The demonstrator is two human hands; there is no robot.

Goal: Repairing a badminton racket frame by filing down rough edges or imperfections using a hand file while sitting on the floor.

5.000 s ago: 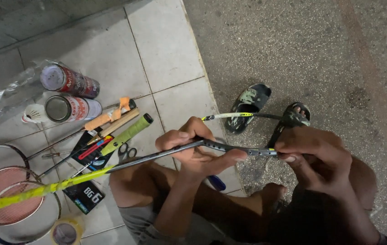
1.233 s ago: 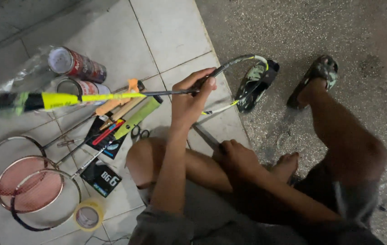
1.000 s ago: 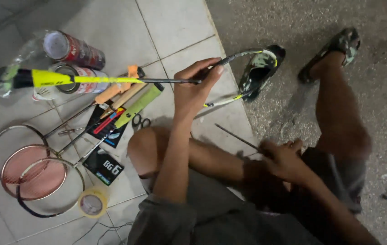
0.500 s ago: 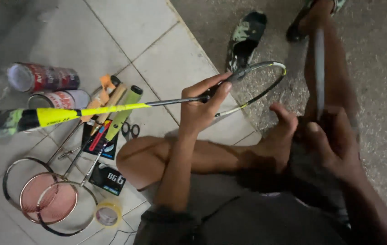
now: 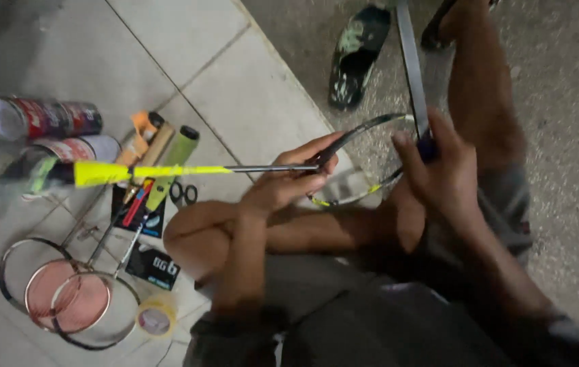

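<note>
A: Nearest the camera: the person's grey clothing and bent bare knee (image 5: 197, 234). Above it, the left hand (image 5: 282, 187) is clenched on the shaft of a badminton racket (image 5: 235, 168), just where the shaft meets the frame.

B: Orientation of the racket?

A: Roughly level. Yellow part of the shaft and the handle run out to the left over the tiles; the dark hoop (image 5: 360, 160) lies to the right, between the two hands, over the person's lap and the tile edge.

B: Right hand?

A: The right hand (image 5: 442, 173) is closed around a long, flat grey strip (image 5: 408, 64), which rises straight up and out of the top edge. What the strip is, the observer cannot tell; the view is blurred.

B: Floor, left side?

A: Nearest: a roll of tape (image 5: 155, 318), then three spare rackets (image 5: 65, 295) with heads overlapping, two dark packets (image 5: 153, 265), small scissors (image 5: 183, 194). Beyond those, racket handles (image 5: 167, 146) and two shuttlecock tubes (image 5: 45, 119) lying on their sides.

B: Farthest?

A: A dark sandal (image 5: 359, 51) on the rough concrete, beside the person's outstretched leg (image 5: 476, 88).
</note>
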